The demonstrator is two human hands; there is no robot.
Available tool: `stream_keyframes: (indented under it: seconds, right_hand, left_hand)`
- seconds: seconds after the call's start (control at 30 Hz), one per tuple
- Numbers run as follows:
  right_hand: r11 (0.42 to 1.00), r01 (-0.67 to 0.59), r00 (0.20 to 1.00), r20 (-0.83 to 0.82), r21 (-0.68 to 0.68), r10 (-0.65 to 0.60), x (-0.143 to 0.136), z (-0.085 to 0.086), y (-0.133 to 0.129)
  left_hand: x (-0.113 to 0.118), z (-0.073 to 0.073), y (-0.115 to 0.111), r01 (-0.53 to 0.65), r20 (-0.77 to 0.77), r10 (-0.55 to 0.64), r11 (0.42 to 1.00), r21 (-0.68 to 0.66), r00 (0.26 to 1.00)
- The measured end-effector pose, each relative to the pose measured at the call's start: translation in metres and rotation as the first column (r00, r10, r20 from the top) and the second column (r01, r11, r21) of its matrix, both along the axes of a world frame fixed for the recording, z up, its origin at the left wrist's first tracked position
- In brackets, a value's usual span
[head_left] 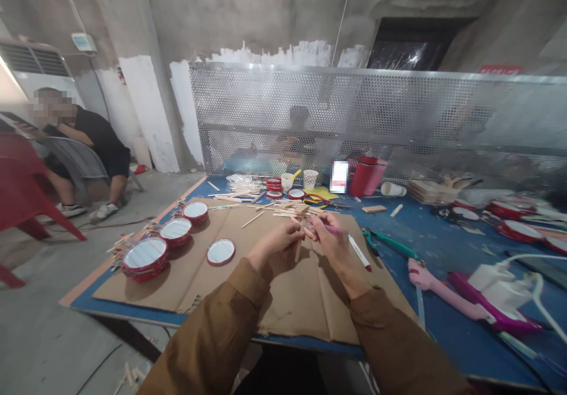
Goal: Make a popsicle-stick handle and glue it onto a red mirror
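Observation:
Over the brown cardboard (283, 318), my left hand (279, 242) is closed around a thin wooden stick (298, 250), whose lower end points down toward me. My right hand (333, 244), close beside it, grips a slim purple pen-like tool (333, 229). The fingertips of both hands meet near the stick, and the tool's tip is too small to make out. A white marker (359, 253) with a red end lies just right of my right hand. To the left, a round red-rimmed disc with a pale top (220, 252) lies flat on the cardboard.
Stacked red-rimmed discs (145, 258) line the left edge. Loose wooden sticks (241, 193), paper cups (310, 178), a lit phone (339, 176) and a red bottle (363, 175) stand behind. At right lie green-handled pliers (392, 242), a pink glue gun (447, 294) and a power strip (500, 306). A person (88, 132) sits far left.

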State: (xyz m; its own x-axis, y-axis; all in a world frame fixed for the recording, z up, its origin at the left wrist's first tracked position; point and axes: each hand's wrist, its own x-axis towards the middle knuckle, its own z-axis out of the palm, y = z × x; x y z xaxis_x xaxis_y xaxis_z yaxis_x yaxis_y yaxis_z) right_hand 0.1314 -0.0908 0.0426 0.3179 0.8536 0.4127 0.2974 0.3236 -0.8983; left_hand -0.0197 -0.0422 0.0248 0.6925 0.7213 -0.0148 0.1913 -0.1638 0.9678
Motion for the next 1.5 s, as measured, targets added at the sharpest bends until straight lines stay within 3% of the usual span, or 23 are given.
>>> stream_keyframes:
  seconds: [0.23,0.43,1.2,1.5]
  right_hand:
    - [0.998,-0.051,0.996,-0.066,0.024,0.052,-0.0034,0.0038,-0.0010]
    - [0.992,-0.119,0.993,-0.013,0.044,0.119,-0.0042,0.0040,-0.0024]
    - [0.995,-0.090,0.996,0.003,0.036,0.090,-0.0045,0.0076,-0.0052]
    - [0.995,-0.101,0.995,0.025,0.012,0.101,-0.0023,0.0007,-0.0009]
  left_hand:
    - [-0.0002,-0.0024,0.0011,0.009,0.029,-0.009,1.000,0.008,1.000]
    - [-0.0010,-0.0031,0.0028,0.015,0.026,-0.016,1.000,0.011,1.000]
    - [-0.0007,-0.0056,0.0045,0.017,0.033,-0.018,1.000,0.006,0.999]
    - [-0.0012,-0.0031,0.0028,-0.005,0.018,0.005,1.000,0.001,1.000]
